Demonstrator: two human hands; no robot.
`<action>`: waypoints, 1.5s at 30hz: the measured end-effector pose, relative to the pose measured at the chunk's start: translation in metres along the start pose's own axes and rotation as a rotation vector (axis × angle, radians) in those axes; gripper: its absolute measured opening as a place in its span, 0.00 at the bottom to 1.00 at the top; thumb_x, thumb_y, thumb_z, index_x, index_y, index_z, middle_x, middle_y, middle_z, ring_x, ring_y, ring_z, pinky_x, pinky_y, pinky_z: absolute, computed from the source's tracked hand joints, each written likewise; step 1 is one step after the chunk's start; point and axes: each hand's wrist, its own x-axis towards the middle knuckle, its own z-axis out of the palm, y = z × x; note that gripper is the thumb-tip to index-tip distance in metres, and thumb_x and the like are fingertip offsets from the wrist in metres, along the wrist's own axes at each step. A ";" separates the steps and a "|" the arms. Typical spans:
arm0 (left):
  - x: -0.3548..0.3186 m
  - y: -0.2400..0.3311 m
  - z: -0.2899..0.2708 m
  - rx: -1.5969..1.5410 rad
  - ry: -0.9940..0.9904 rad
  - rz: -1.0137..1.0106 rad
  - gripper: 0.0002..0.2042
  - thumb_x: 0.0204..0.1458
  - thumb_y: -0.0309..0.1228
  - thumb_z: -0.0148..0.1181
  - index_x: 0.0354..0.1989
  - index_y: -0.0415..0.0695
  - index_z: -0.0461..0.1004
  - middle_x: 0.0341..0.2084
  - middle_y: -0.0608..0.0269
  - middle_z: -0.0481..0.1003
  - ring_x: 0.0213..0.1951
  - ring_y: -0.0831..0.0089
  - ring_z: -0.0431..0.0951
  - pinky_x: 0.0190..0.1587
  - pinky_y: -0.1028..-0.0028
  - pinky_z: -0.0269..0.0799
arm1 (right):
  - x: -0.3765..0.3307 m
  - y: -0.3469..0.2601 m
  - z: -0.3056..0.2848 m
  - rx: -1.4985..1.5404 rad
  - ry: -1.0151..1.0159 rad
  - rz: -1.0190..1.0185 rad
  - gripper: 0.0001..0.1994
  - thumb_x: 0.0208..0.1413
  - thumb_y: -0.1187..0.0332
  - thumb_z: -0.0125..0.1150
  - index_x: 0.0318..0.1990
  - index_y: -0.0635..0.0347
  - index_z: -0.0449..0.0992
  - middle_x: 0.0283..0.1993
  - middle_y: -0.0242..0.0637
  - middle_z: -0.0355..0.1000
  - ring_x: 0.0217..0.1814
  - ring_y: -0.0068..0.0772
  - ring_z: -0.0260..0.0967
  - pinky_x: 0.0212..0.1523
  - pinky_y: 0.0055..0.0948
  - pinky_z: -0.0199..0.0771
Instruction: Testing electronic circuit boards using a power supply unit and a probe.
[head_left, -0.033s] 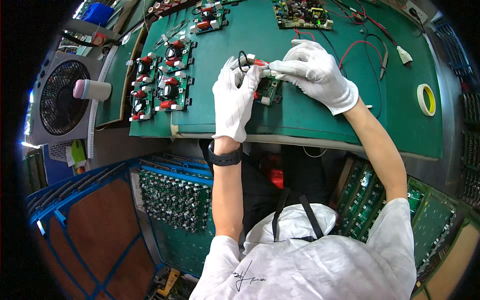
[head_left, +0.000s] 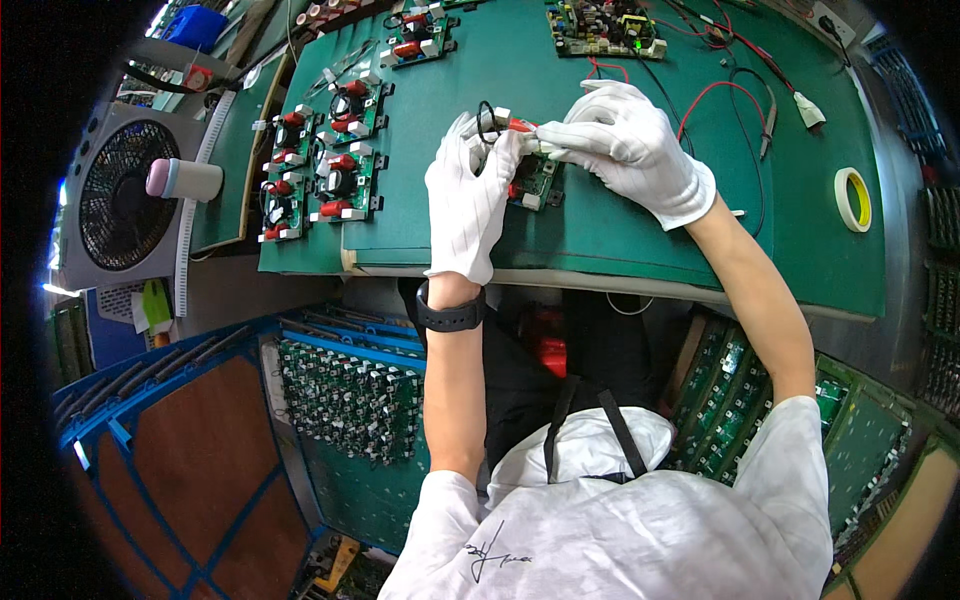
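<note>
A small green circuit board (head_left: 541, 188) with red and white parts lies before me on the green-topped table, partly hidden by my gloves. My left hand (head_left: 468, 200), in a white glove, closes on its left side with thumb and fingers near a black wire loop (head_left: 486, 120). A red part (head_left: 521, 125) shows just past that thumb. From the right, my white-gloved right hand (head_left: 630, 148) reaches over the board's upper right, fingertips pinched together beside the left thumb. Whatever sits in that pinch is too small and covered to make out.
Several similar boards (head_left: 342, 180) stand on the table's left. At the back lies a larger populated board (head_left: 605, 28) with wires. A red-and-black lead (head_left: 735, 85) and a tape roll (head_left: 853, 200) are at right. A fan (head_left: 128, 195) and white bottle (head_left: 190, 181) are left.
</note>
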 end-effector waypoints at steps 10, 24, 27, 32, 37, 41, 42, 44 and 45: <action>-0.001 0.002 -0.013 0.119 -0.001 0.051 0.15 0.63 0.35 0.68 0.50 0.36 0.81 0.46 0.51 0.84 0.47 0.67 0.83 0.53 0.70 0.76 | 0.000 0.001 -0.002 -0.018 0.020 0.002 0.16 0.49 0.66 0.77 0.48 0.44 0.88 0.34 0.30 0.79 0.39 0.38 0.78 0.51 0.37 0.79; -0.001 0.000 -0.003 0.221 0.025 0.045 0.15 0.62 0.38 0.68 0.46 0.38 0.85 0.47 0.51 0.84 0.43 0.64 0.84 0.53 0.66 0.77 | 0.004 0.003 -0.011 -0.008 0.017 0.006 0.13 0.51 0.65 0.76 0.46 0.47 0.89 0.34 0.32 0.81 0.40 0.39 0.79 0.50 0.36 0.79; 0.000 0.009 0.008 0.212 -0.021 0.044 0.15 0.62 0.39 0.68 0.46 0.38 0.86 0.50 0.50 0.83 0.46 0.61 0.85 0.54 0.66 0.77 | 0.005 0.008 -0.035 -0.068 -0.056 0.001 0.16 0.55 0.64 0.74 0.51 0.50 0.87 0.40 0.37 0.82 0.45 0.39 0.80 0.52 0.37 0.80; -0.024 0.029 -0.005 0.592 0.070 0.256 0.22 0.58 0.42 0.70 0.55 0.40 0.81 0.61 0.40 0.73 0.64 0.51 0.74 0.64 0.61 0.71 | 0.006 0.000 -0.126 0.120 -0.224 0.420 0.22 0.64 0.59 0.70 0.62 0.58 0.79 0.61 0.39 0.79 0.65 0.34 0.75 0.67 0.34 0.71; -0.072 0.045 0.018 0.429 0.150 0.555 0.12 0.60 0.25 0.66 0.52 0.40 0.82 0.52 0.53 0.80 0.52 0.61 0.80 0.59 0.62 0.74 | -0.036 0.020 -0.191 -0.279 -0.183 0.735 0.20 0.69 0.51 0.61 0.53 0.57 0.84 0.49 0.42 0.83 0.45 0.40 0.81 0.47 0.35 0.76; -0.094 0.041 0.076 0.605 -0.124 0.511 0.10 0.59 0.33 0.68 0.46 0.44 0.82 0.39 0.55 0.82 0.43 0.58 0.82 0.47 0.63 0.78 | -0.061 0.026 -0.192 -0.579 -0.344 0.767 0.24 0.66 0.44 0.58 0.42 0.58 0.83 0.41 0.47 0.80 0.43 0.54 0.77 0.47 0.46 0.74; -0.091 0.037 0.092 0.686 -0.102 0.512 0.11 0.59 0.37 0.68 0.44 0.44 0.82 0.37 0.56 0.82 0.41 0.58 0.82 0.44 0.63 0.78 | -0.071 0.032 -0.186 -0.650 -0.291 0.704 0.24 0.65 0.43 0.58 0.43 0.57 0.83 0.42 0.47 0.79 0.43 0.55 0.77 0.47 0.47 0.75; -0.077 0.025 0.111 0.839 -0.024 0.493 0.15 0.60 0.45 0.67 0.40 0.45 0.81 0.33 0.57 0.81 0.37 0.57 0.83 0.38 0.63 0.78 | -0.078 0.040 -0.177 -0.706 -0.234 0.644 0.25 0.65 0.41 0.57 0.44 0.56 0.83 0.42 0.47 0.79 0.43 0.55 0.78 0.47 0.48 0.76; -0.068 0.020 0.115 0.907 0.038 0.479 0.18 0.61 0.49 0.66 0.37 0.45 0.81 0.31 0.57 0.81 0.34 0.56 0.83 0.36 0.62 0.78 | -0.074 0.042 -0.171 -0.799 -0.262 0.818 0.27 0.65 0.39 0.56 0.45 0.56 0.83 0.43 0.47 0.79 0.43 0.56 0.78 0.48 0.49 0.77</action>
